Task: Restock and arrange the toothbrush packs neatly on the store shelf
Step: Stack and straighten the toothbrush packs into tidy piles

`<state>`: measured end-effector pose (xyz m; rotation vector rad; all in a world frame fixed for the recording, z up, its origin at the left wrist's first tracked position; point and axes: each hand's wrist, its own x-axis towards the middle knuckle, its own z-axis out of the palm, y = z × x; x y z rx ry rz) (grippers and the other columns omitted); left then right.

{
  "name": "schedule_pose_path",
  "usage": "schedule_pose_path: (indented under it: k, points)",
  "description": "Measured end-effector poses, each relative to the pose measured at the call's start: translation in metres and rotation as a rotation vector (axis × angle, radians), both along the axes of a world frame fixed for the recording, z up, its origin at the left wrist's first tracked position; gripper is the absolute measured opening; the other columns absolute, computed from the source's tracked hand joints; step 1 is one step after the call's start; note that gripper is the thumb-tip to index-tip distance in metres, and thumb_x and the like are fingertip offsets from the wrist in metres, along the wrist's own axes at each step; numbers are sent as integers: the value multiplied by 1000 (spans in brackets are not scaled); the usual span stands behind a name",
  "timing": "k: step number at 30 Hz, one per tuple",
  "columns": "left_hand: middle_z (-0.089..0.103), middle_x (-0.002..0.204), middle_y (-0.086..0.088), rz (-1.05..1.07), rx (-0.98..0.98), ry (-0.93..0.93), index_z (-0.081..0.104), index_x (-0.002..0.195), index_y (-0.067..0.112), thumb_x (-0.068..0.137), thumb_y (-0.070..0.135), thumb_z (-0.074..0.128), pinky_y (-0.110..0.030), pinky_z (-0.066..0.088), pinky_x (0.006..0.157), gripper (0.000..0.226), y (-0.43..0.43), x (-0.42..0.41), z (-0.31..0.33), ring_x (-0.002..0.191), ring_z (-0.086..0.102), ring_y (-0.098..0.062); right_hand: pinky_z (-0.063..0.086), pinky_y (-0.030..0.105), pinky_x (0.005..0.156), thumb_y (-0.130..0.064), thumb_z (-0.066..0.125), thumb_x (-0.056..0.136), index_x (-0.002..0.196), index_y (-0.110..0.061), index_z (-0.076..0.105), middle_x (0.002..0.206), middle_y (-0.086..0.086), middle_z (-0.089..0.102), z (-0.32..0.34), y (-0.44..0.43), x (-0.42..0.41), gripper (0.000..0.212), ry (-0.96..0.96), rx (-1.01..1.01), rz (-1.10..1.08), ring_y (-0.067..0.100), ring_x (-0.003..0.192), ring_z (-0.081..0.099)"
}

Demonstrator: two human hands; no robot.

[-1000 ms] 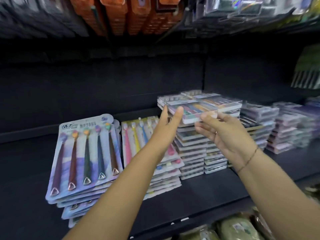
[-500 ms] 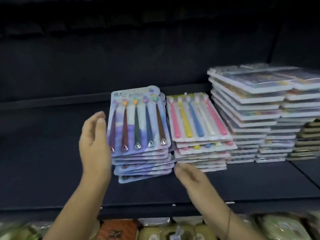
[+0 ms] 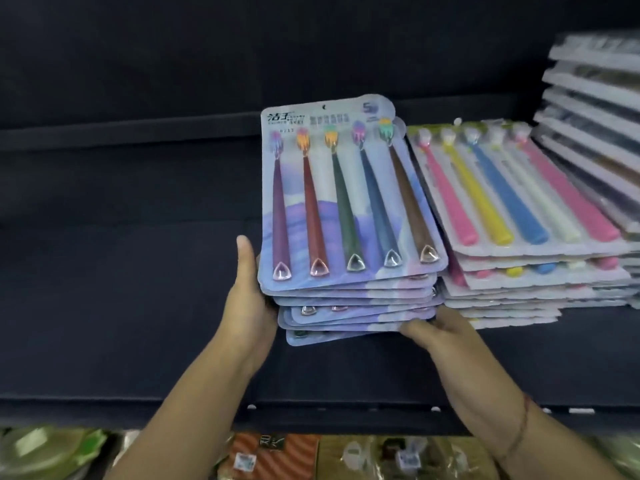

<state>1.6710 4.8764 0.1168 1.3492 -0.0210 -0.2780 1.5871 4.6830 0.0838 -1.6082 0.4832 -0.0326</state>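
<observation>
back panel [image 3: 173, 46]: dark | shelf board [image 3: 121, 306]: dark, matte | below: blurred packaged goods [image 3: 277, 455]

You are bringing both hands onto the stack of purple toothbrush packs [image 3: 346, 202].
Your left hand [image 3: 247, 303], which was hovering just off it half a second ago, is now pressing flat against its left side, and your right hand [image 3: 440, 332] is touching its front right corner. A second ago both were up at the tall stack of boxed packs [image 3: 595, 109]; you are now leaning in closer.
</observation>
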Motion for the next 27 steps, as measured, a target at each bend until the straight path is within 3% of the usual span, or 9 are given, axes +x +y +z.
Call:
schedule_pose_path:
  k: [3,7,11,13,18,20,22,23,27]
  points:
    - [74,109,-5,-55,7,-17,79,97,27,96,65,14,-31,52,81,75,5,4,0,99,71,-18,45,43,103,-3,60,88,110,-18,69,108,-1,72,10,-1,-4,27,-32,12,26,19,108,63]
    - [68,61,3,-51,46,-37,74,60,29,100,57,17,-15,45,44,76,19,15,1,50,62,-7,45,39,102,-9,64,80,106,-18,69,104,-3,72,12,14,2,28,4,-1,66,18,107,63]
    - [47,41,14,-110,169,-76,55,36,35,110,27,16,-11,35,36,84,38,30,-1,33,43,0,47,28,93,-21,52,64,110,-25,68,108,-10,72,17,33,8,48,-57,-22,185,6,106,65]
    - [53,46,15,-139,148,-73,60,42,38,110,24,14,-11,39,40,83,52,37,-5,39,50,1,44,21,90,-21,54,63,114,-31,65,110,-15,70,20,33,11,52,-52,-45,233,-1,107,62]
    - [70,119,-6,-240,-27,42,79,103,26,99,60,14,-35,46,96,73,76,42,1,112,66,-19,46,33,103,-30,79,75,135,-17,53,128,-3,65,24,36,20,68,-166,225,321,9,122,58]
    - [68,123,-7,-281,-13,57,76,111,25,97,64,13,-37,44,99,75,78,39,3,116,64,-20,53,26,90,-34,67,92,130,-10,54,115,-1,67,19,42,23,47,-405,184,415,14,105,64]
    - [69,122,-8,-315,33,57,71,118,24,94,67,13,-32,50,89,76,81,35,6,112,66,-20,51,21,71,-29,63,93,114,-12,63,100,-1,63,-2,42,31,26,-559,596,467,12,84,59]
    - [70,120,-8,-312,43,59,69,120,24,94,68,12,-29,52,84,77,85,33,8,109,67,-20,52,20,70,-26,68,84,111,-12,66,101,0,66,9,49,23,31,-449,367,331,12,85,61]
    - [68,124,-9,-289,-3,77,72,118,22,94,68,12,-37,45,96,79,112,22,13,117,63,-23,50,26,98,-12,51,77,127,-14,59,125,3,66,11,62,12,50,-299,611,315,16,116,61]
